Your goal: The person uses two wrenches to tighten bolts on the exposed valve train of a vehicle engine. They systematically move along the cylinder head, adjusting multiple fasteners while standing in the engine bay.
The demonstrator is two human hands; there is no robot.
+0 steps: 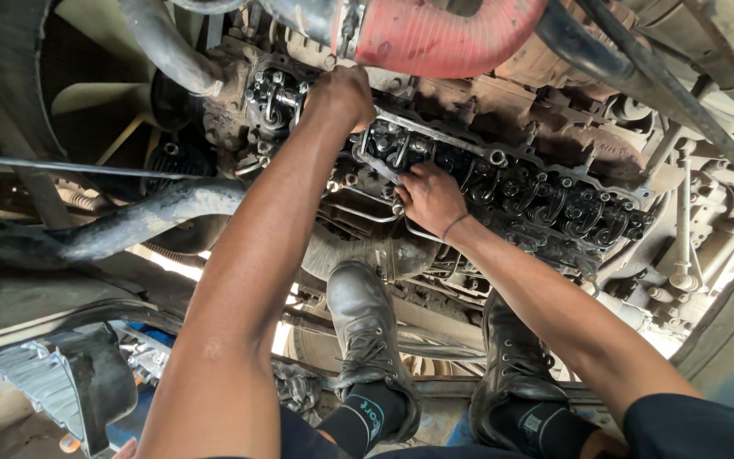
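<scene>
Both hands work on the open engine top: the left hand (339, 95) is closed down over the valve gear at the near-left end of the cylinder head (503, 183), and whether it grips a part or tool I cannot tell. The right hand (429, 198) presses curled fingers against the head's lower edge, seemingly on a thin metal pipe (365, 214).

Nearest the camera, 2 black boots (367, 340) stand on the frame. Beyond them lies the head with its row of oily rocker arms (554, 204) exposed, cover off. Judging by this, the step is loosening or seating something at the front rocker; the next move calls for a steady grip in tight space.

Farther up, a red ribbed hose (439, 34) crosses. No packages or signs show.
</scene>
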